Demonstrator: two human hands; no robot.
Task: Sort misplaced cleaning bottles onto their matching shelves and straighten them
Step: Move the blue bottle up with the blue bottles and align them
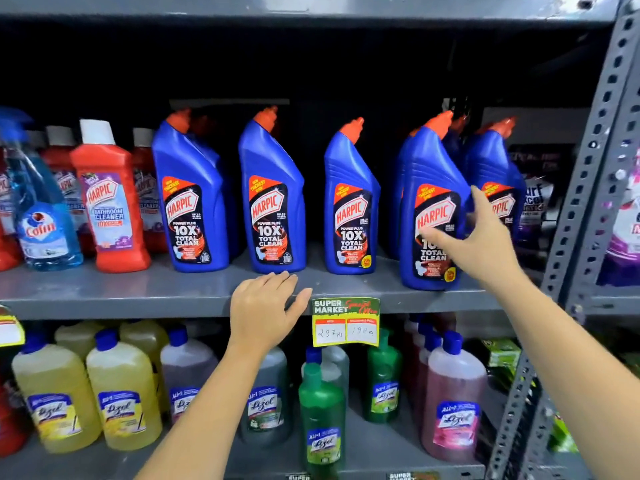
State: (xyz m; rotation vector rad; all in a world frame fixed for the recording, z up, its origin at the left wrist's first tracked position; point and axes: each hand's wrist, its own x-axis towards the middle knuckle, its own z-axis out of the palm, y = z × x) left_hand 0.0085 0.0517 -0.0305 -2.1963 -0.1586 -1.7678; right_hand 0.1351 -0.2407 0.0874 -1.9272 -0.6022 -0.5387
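Observation:
Several blue Harpic bottles with orange caps stand upright on the grey middle shelf (pixel 138 289). My right hand (pixel 474 240) is spread open against the lower right of one blue Harpic bottle (pixel 431 188) near the shelf's front edge, fingers apart, not closed around it. My left hand (pixel 263 313) rests open and flat on the shelf's front lip, just below another blue Harpic bottle (pixel 273 199). A third blue Harpic bottle (pixel 349 202) stands between my hands. At the left stand a red Harpic bathroom cleaner (pixel 110 202) and a blue Colin spray bottle (pixel 41 209).
The lower shelf holds yellow Lizol bottles (pixel 121 393), a green Lizol bottle (pixel 320 417) and a pink Lizol bottle (pixel 453 400). A yellow price tag (pixel 344 325) hangs from the shelf edge. A perforated metal upright (pixel 595 157) bounds the right side, with purple pouches (pixel 623 244) beyond.

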